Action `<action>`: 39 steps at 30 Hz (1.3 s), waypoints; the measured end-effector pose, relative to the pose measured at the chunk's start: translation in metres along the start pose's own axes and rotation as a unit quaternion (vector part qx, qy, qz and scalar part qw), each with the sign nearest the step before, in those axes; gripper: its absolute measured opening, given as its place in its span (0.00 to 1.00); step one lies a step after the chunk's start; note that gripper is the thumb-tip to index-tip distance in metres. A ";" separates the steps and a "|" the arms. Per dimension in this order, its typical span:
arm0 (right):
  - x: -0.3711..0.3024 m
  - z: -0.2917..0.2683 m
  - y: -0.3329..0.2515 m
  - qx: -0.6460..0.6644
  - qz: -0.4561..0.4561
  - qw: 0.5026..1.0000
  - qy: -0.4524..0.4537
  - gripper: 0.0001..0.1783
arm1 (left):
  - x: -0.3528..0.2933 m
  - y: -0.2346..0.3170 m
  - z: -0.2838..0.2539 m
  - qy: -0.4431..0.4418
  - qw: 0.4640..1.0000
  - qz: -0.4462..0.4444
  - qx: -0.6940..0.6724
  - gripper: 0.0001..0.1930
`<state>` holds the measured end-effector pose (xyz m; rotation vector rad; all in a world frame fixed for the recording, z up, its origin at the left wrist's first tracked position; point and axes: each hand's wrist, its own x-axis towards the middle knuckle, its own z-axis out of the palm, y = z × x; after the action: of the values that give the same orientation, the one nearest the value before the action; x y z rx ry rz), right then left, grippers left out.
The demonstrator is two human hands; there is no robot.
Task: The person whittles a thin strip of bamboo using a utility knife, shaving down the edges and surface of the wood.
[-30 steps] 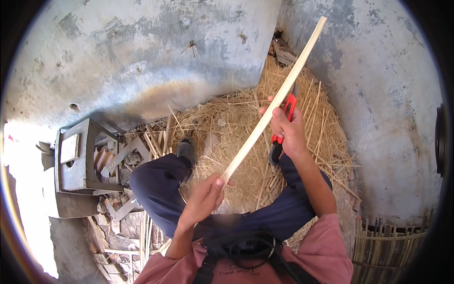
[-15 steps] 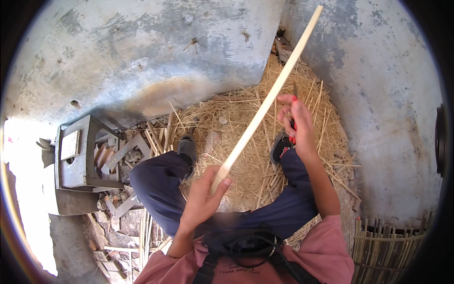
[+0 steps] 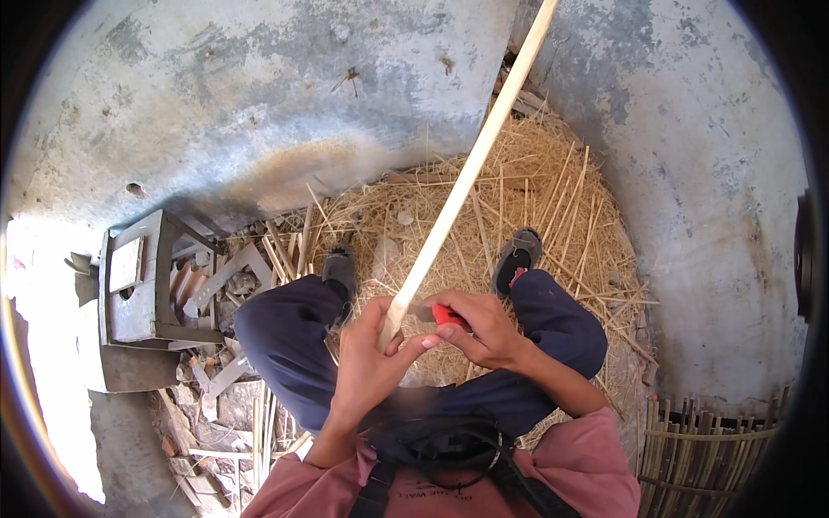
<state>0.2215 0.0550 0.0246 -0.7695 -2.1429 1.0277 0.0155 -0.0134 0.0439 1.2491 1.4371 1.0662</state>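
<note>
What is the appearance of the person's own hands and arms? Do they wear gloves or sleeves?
The left hand and right hand wear no gloves, and no watch shows at either wrist. Plain-looking, dusty-pink short sleeves leave the forearms uncovered.

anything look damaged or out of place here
A grey wooden box-shaped frame at left possibly lies tipped among scattered wood scraps; the pale grey-blue wall behind is blotchy, with a small dark hole and brownish stain, suggesting wear.
</note>
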 end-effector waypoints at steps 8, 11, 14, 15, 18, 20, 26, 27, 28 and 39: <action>0.006 0.001 0.001 -0.010 -0.034 0.999 -0.003 0.16 | -0.002 -0.007 0.008 0.036 0.997 0.042 -0.056 0.31; 0.005 0.002 0.002 -0.010 -0.043 0.999 -0.001 0.16 | -0.003 -0.005 0.006 0.029 0.998 0.037 -0.041 0.31; 0.004 0.003 0.004 -0.001 -0.045 0.999 0.006 0.17 | -0.004 0.002 0.000 0.000 0.999 0.048 0.013 0.31; 0.004 0.004 0.005 -0.001 -0.044 0.999 0.006 0.18 | -0.004 0.001 0.000 0.000 0.999 0.044 0.012 0.31; 0.003 0.006 0.006 -0.002 -0.046 0.999 0.014 0.18 | -0.003 -0.002 0.001 0.007 0.999 0.039 0.007 0.32; 0.004 0.006 0.005 -0.008 -0.047 0.999 0.020 0.18 | -0.003 0.000 0.003 0.019 0.999 0.046 0.001 0.32; 0.003 0.008 0.003 -0.009 -0.059 0.997 0.044 0.17 | -0.007 -0.012 0.011 0.052 0.997 0.057 -0.018 0.30; 0.003 0.009 0.003 -0.005 -0.056 0.997 0.045 0.17 | -0.006 -0.013 0.012 0.051 0.997 0.060 -0.028 0.30; 0.003 0.009 0.004 -0.001 -0.054 0.998 0.045 0.17 | -0.006 -0.015 0.013 0.050 0.996 0.063 -0.037 0.29; 0.003 0.007 -0.002 -0.028 -0.042 0.997 0.061 0.17 | -0.007 -0.013 0.016 0.050 0.997 0.041 -0.042 0.24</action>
<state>0.2136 0.0533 0.0236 -0.7416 -2.0878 0.8585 0.0286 -0.0213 0.0285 1.2186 1.4110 1.2460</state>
